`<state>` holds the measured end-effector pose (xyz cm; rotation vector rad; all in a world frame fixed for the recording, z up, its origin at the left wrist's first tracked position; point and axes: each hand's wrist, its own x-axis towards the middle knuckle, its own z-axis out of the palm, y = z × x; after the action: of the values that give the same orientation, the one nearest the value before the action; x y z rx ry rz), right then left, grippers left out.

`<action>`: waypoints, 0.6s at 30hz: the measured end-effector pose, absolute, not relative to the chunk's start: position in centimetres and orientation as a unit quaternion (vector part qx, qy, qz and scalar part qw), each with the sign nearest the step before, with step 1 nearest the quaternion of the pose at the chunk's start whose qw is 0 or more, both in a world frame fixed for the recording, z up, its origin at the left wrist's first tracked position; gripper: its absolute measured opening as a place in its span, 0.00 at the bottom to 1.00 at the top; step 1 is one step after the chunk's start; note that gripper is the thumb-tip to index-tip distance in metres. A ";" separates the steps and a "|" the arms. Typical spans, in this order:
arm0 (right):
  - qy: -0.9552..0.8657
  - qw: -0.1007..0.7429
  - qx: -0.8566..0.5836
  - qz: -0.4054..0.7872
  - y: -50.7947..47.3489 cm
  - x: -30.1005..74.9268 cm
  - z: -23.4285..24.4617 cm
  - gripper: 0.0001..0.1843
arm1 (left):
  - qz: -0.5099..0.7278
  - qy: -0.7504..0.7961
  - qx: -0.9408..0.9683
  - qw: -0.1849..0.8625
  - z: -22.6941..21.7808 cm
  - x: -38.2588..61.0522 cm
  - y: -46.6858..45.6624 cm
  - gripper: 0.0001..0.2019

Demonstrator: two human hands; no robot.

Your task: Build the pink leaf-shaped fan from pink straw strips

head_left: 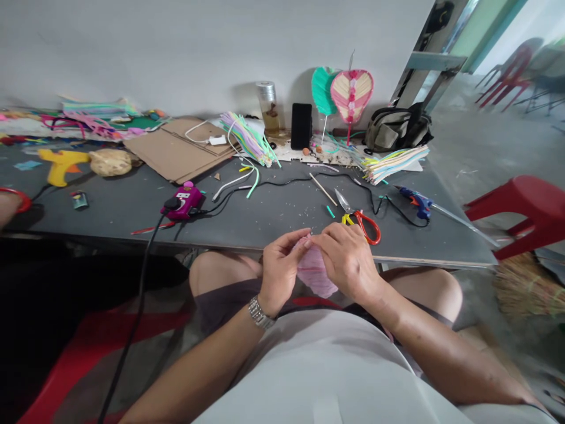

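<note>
Both my left hand [280, 272] and my right hand [346, 260] pinch a pink ribbed craft piece [314, 274] above the front edge of the grey table [265, 227]. Their fingertips meet along its top edge, and its lower part hangs over my lap. Just beyond my right hand lie scissors with red and yellow handles [359, 221]. A blue hot glue gun [415, 203] rests farther right, and a thin wooden stick [323, 189] lies beyond the fingers.
A magenta power socket [183, 201] trails black cables across the table. Strip bundles, cardboard [176, 150], a phone [301, 126], heart-shaped fans [352, 94] and a bag [397, 128] crowd the back. A yellow glue gun [62, 165] lies left, near a co-worker's arm [9, 207]. A red stool [521, 215] stands right.
</note>
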<state>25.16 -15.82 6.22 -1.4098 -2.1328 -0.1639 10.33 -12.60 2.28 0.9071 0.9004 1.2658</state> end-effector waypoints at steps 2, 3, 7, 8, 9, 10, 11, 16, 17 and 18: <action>-0.802 0.288 -0.519 -0.064 -15.8 25.3 6.4 0.18 | 0.545 0.395 0.393 0.626 2.4 10.2 -12.6 0.16; -0.805 0.290 -0.513 -0.065 -15.7 25.4 6.5 0.18 | 0.541 0.398 0.390 0.630 2.6 10.2 -12.6 0.16; -0.817 0.296 -0.491 -0.057 -15.6 25.8 7.0 0.17 | 0.513 0.394 0.372 0.665 3.1 10.0 -12.7 0.16; -0.820 0.295 -0.488 -0.053 -15.5 25.9 7.0 0.17 | 0.504 0.391 0.366 0.678 3.3 10.0 -12.7 0.16; -0.822 0.294 -0.486 -0.049 -15.5 26.1 7.1 0.17 | 0.493 0.388 0.360 0.691 3.4 9.9 -12.7 0.16; -0.824 0.292 -0.484 -0.046 -15.5 26.2 7.1 0.17 | 0.480 0.385 0.353 0.705 3.6 9.8 -12.7 0.16; -0.827 0.289 -0.481 -0.044 -15.5 26.3 7.1 0.17 | 0.465 0.381 0.345 0.720 3.7 9.8 -12.7 0.17; -0.842 0.276 -0.461 -0.044 -15.3 26.7 6.8 0.17 | 0.399 0.350 0.291 0.796 3.9 9.2 -12.3 0.19; -0.844 0.277 -0.457 -0.045 -15.3 26.8 6.8 0.17 | 0.397 0.348 0.280 0.802 3.9 9.1 -12.3 0.19; -0.845 0.278 -0.454 -0.047 -15.2 26.8 6.8 0.17 | 0.397 0.347 0.272 0.805 3.9 9.1 -12.2 0.19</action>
<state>26.83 -15.21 6.81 -1.2176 -2.2686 -0.1253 9.09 -12.25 3.86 0.5814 0.7426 0.8493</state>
